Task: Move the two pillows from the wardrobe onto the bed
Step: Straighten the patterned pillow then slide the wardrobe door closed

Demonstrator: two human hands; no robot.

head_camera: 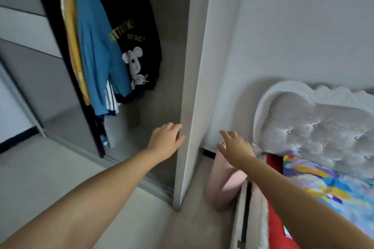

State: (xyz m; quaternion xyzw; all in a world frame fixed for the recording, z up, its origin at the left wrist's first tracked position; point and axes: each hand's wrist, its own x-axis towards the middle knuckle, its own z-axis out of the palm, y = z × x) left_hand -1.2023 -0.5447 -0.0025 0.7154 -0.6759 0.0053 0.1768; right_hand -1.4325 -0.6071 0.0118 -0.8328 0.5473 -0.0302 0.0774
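Observation:
The wardrobe [188, 66] stands open ahead, with its white side panel running down the middle of the view. My left hand [166, 140] reaches just inside it, fingers apart, touching the panel's front edge and holding nothing. My right hand [235, 148] is stretched out on the other side of the panel, fingers spread and empty. Below that hand a pale pink pillow [224, 182] is wedged upright between the wardrobe and the bed [327, 180], which has a colourful cover. I see no pillow inside the wardrobe.
Several clothes hang inside the wardrobe: a blue top [97, 50], a yellow one and a black shirt [139, 32] with a mouse print. A grey sliding door [30, 66] is at the left. A tufted grey headboard [315, 125] rises behind the bed. A red bed side [277, 226] shows below.

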